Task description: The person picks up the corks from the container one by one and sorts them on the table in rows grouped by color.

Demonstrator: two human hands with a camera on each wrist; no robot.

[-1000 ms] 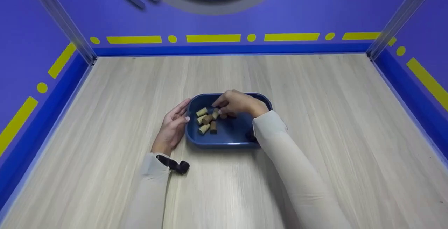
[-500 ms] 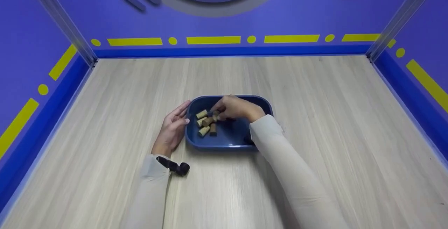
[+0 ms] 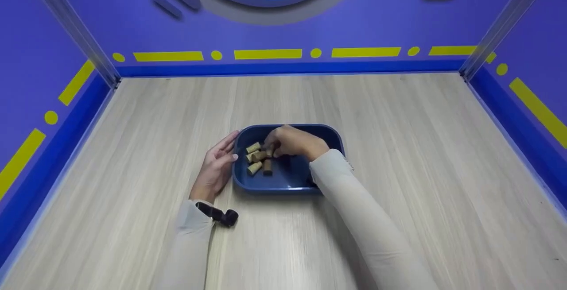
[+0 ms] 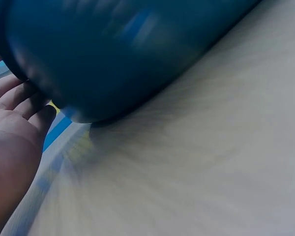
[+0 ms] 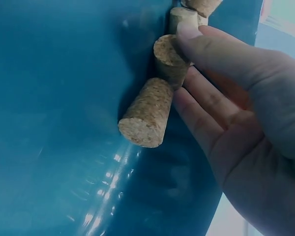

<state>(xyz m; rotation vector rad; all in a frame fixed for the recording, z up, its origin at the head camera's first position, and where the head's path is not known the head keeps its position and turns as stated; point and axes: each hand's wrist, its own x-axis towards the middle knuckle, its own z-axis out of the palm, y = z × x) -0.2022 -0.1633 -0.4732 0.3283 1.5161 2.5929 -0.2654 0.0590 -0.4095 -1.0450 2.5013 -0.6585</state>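
A dark blue rectangular tub (image 3: 288,189) stands on the table with several cork stoppers in its left half, some pale like the pale cork (image 3: 254,168), some brown like the brown cork (image 3: 267,167). My right hand (image 3: 294,142) reaches down into the tub. In the right wrist view its thumb and fingers pinch a cork (image 5: 171,56), while another cork (image 5: 146,113) lies close beside it on the tub's bottom. My left hand (image 3: 214,168) rests at the tub's left side, thumb at the rim and fingers extended along the outer wall (image 4: 103,64).
The wood-grain table (image 3: 398,157) is bounded by a purple back wall (image 3: 283,33) with yellow dashes, and by similar side walls. A black wrist camera (image 3: 228,217) sits at the left cuff.
My right hand has shifted slightly left and lower in the tub, closer to the corks. The left hand keeps its place at the side. The head view has tilted slightly up.
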